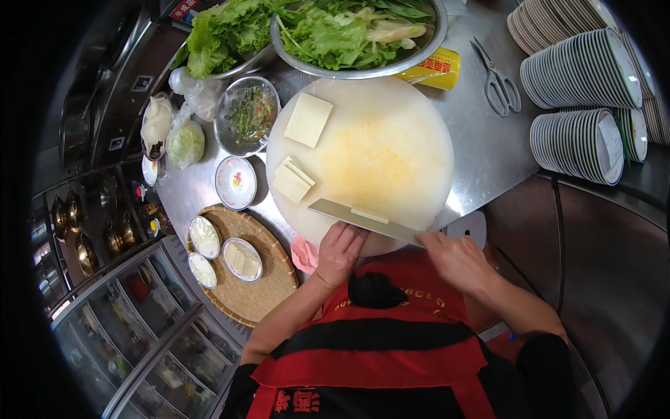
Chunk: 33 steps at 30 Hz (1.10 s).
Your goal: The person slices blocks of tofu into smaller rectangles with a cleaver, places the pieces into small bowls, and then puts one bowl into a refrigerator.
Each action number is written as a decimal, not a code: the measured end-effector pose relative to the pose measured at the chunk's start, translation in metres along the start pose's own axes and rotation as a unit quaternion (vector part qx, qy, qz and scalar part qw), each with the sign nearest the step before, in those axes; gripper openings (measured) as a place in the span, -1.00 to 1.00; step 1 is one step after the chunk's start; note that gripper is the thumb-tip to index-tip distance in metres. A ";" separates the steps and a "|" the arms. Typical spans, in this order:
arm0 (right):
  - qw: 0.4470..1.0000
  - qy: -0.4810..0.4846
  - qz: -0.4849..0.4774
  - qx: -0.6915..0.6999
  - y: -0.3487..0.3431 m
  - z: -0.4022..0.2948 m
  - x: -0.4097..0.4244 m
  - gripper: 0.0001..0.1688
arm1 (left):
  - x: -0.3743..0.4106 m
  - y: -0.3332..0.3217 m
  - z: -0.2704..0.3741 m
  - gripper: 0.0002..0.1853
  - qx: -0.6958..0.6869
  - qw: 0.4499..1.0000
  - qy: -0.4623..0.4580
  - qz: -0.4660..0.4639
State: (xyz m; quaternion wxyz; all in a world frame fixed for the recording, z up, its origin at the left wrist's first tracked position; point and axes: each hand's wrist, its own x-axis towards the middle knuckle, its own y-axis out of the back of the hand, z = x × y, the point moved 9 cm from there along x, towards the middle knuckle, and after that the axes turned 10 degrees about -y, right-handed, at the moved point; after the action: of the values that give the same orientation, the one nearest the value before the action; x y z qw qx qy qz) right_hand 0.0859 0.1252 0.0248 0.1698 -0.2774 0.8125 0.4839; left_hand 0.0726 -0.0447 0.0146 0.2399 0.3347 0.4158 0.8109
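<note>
My right hand (460, 262) grips the handle end of a Chinese cleaver (337, 210), whose blade lies slantwise over the near part of a round white chopping board (398, 125). Against the far side of the blade is a thin slice of white tofu (370, 213). The fingertips of my left hand (340, 254) are at the near side of the blade; whatever lies under them is hidden. A flat tofu slab (309, 119) rests at the board's upper left. Below it sits a small stack of tofu slices (293, 179).
A woven bamboo tray (277, 293) at left holds a dish of tofu slices (242, 260). Metal bowls of lettuce (335, 39) border the board's far edge. Scissors (500, 86) and stacked plates (581, 68) are at right. A pink cloth (304, 253) lies beside my left hand.
</note>
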 end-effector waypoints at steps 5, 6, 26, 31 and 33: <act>0.998 0.015 0.035 0.058 0.001 0.009 0.008 -0.76 | 0.008 0.005 0.003 -0.61 0.014 1.000 -0.009 0.008; 0.994 0.016 0.043 0.098 0.007 0.010 0.010 -0.76 | 0.007 0.005 0.003 -0.60 0.014 1.000 -0.011 0.007; 0.785 -0.075 -0.252 0.561 0.011 -0.014 0.000 -0.79 | 0.019 0.007 -0.039 -0.30 -0.769 0.509 0.325 0.209; 0.793 -0.074 -0.234 0.558 0.009 -0.018 0.004 -0.83 | 0.020 0.011 -0.042 -0.35 -0.822 0.420 0.299 0.244; 0.800 -0.075 -0.224 0.551 0.009 -0.017 0.006 -0.85 | 0.024 0.020 -0.043 -0.32 -0.804 0.469 0.271 0.246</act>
State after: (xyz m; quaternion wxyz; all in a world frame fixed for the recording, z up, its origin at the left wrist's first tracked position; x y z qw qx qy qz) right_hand 0.0751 0.1115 0.0359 0.4582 -0.2739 0.8420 -0.0777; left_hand 0.0227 -0.0612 0.0209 0.0698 -0.1534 -0.4743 0.8641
